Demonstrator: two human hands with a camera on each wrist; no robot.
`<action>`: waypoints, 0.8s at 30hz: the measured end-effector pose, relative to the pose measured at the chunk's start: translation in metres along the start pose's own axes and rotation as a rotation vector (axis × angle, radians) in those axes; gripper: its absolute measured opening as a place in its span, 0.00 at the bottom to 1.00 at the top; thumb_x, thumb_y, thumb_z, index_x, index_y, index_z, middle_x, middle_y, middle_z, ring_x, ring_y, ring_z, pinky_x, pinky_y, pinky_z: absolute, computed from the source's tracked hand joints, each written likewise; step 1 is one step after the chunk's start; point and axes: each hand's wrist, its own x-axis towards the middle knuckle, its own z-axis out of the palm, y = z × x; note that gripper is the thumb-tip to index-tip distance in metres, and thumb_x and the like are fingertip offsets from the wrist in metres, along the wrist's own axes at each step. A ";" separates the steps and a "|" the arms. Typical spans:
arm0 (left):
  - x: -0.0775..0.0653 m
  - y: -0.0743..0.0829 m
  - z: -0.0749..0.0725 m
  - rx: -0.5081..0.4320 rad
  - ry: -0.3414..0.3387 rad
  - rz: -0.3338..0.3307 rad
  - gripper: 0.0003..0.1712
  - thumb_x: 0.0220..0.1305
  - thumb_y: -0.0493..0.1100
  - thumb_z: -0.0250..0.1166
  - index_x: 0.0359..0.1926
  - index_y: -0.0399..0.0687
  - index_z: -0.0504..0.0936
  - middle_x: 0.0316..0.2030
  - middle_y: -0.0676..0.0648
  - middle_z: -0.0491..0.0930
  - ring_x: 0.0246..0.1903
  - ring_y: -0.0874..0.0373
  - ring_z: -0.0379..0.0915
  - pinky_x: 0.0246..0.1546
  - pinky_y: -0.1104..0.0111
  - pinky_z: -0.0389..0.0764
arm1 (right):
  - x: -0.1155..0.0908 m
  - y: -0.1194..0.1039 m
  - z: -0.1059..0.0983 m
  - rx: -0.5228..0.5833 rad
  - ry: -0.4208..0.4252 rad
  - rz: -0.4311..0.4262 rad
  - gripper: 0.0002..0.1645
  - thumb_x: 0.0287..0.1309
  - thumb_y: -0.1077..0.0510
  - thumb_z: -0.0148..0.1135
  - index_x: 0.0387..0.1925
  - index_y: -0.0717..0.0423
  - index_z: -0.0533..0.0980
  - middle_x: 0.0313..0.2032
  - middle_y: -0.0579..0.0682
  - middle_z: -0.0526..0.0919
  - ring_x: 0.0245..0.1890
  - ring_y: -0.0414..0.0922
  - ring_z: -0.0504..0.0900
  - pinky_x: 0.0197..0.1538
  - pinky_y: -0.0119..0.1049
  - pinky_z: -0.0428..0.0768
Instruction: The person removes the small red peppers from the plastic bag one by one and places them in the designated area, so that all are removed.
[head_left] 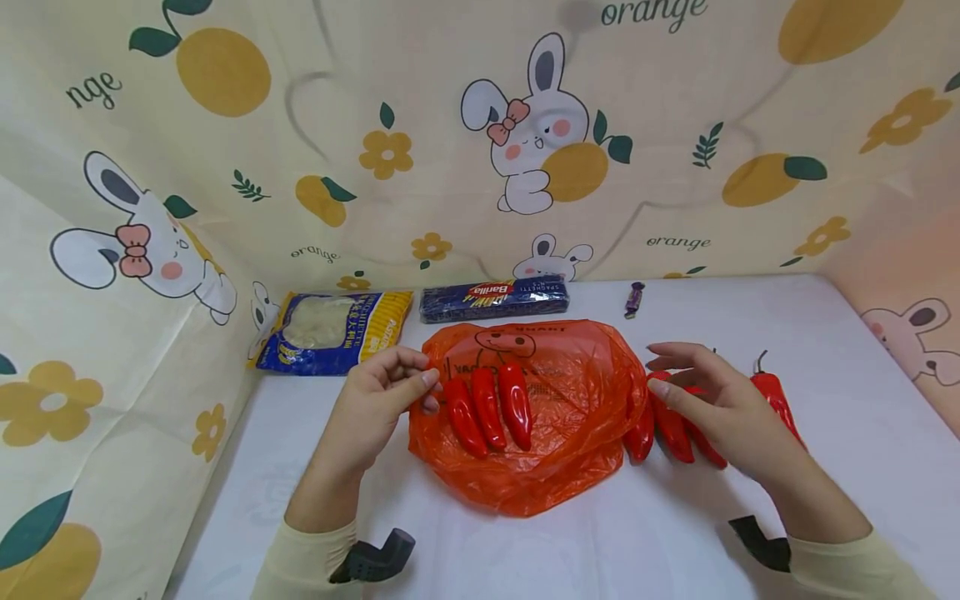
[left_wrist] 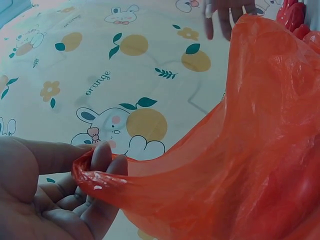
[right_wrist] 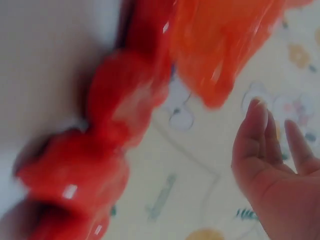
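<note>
An orange-red plastic bag [head_left: 570, 433] spreads open on the white table. Three glossy red chili peppers [head_left: 516, 408] lie side by side within its outline. My left hand [head_left: 378, 404] pinches the bag's left rim between thumb and fingers; the left wrist view shows the thin film [left_wrist: 107, 182] bunched there. My right hand [head_left: 720, 408], fingers loosely spread and holding nothing, hovers over more red peppers [head_left: 671, 429] beside the bag's right edge. In the right wrist view those peppers [right_wrist: 70, 170] appear large and blurred, apart from the fingers.
Behind the bag lie a blue-and-yellow pasta packet [head_left: 322, 333], a dark blue Barilla spaghetti box [head_left: 495, 298] and a small purple wrapped candy [head_left: 634, 300]. Another red pepper [head_left: 776, 400] with a green stem rests to the right. Rabbit-and-orange printed cloth [head_left: 435, 200] walls the table's back and sides.
</note>
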 end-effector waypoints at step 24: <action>0.001 0.000 0.001 -0.001 -0.010 0.011 0.09 0.78 0.32 0.67 0.52 0.30 0.80 0.38 0.36 0.83 0.34 0.49 0.86 0.45 0.64 0.89 | 0.055 -0.035 0.100 0.177 -0.224 -0.104 0.33 0.75 0.48 0.69 0.76 0.43 0.70 0.70 0.55 0.75 0.68 0.63 0.74 0.55 0.57 0.87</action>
